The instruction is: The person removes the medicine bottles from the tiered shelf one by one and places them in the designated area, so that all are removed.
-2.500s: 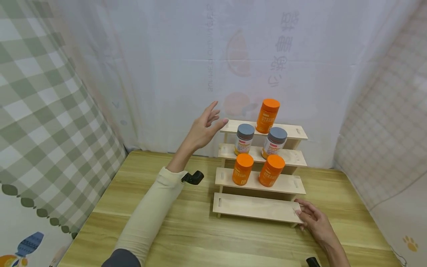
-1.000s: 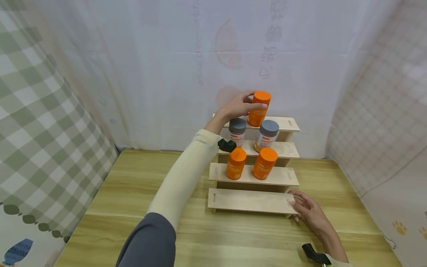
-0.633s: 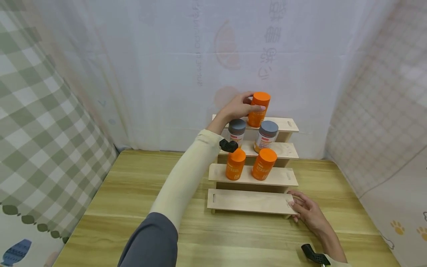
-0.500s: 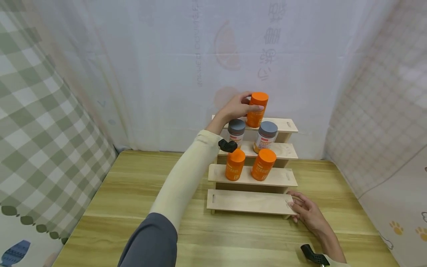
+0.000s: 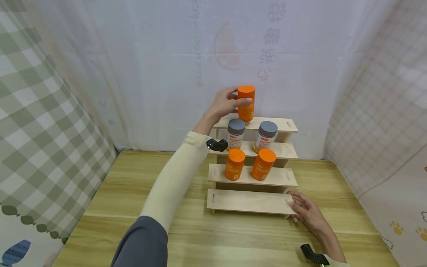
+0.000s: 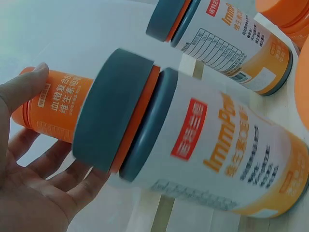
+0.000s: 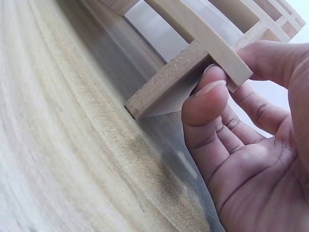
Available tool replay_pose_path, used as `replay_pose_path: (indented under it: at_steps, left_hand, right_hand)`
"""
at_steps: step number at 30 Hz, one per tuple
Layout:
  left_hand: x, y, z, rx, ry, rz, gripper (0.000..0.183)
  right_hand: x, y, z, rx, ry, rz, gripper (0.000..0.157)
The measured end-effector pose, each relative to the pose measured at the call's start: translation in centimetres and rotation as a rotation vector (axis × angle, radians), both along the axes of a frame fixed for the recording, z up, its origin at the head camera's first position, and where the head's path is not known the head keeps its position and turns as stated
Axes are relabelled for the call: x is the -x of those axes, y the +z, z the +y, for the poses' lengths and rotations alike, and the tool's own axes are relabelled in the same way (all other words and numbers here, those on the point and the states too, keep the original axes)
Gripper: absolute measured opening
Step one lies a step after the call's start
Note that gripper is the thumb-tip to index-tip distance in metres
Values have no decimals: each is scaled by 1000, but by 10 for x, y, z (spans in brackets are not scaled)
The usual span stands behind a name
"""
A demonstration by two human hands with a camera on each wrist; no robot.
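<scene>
My left hand point(image 5: 224, 102) grips an orange supplement bottle point(image 5: 246, 107) by its side, close over the top tier of a stepped wooden display rack point(image 5: 248, 201). In the left wrist view, the thumb and fingers wrap that orange bottle point(image 6: 55, 104), partly hidden behind a grey-capped bottle point(image 6: 207, 140). My right hand point(image 5: 309, 213) pinches the right end of the rack's lowest tier. The right wrist view shows the thumb and fingers of the right hand point(image 7: 251, 140) around the end of that wooden board point(image 7: 212, 48).
On the second tier from the top stand two grey-capped bottles, left point(image 5: 235, 134) and right point(image 5: 265, 136). Below them are two orange bottles, left point(image 5: 235, 165) and right point(image 5: 263, 165). The rack stands on a wood-grain table point(image 5: 140, 185), with a pale curtain point(image 5: 150, 74) behind.
My left hand first reached in from the left and took hold of the orange bottle on the top tier. Since then it has moved left and slightly up with it. The right hand keeps its hold.
</scene>
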State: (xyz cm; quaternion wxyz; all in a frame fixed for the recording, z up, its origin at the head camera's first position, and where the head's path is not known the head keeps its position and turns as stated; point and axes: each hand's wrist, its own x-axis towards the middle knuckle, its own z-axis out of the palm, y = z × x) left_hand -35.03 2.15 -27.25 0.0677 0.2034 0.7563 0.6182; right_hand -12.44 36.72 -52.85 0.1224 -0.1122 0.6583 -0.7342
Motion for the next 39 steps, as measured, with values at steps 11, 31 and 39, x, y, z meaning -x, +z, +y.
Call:
replay_pose_path:
  at_steps: [11, 31, 39]
  left_hand:
    - [-1, -6, -32, -77, 41, -21, 60]
    - [-16, -16, -90, -134, 126, 22, 56]
    - [-25, -23, -105, -155, 125, 24, 52]
  right_hand:
    - [1, -1, 1, 19, 9, 23, 35]
    - [2, 2, -3, 0, -11, 0, 35]
    - [1, -1, -1, 8, -11, 3, 35]
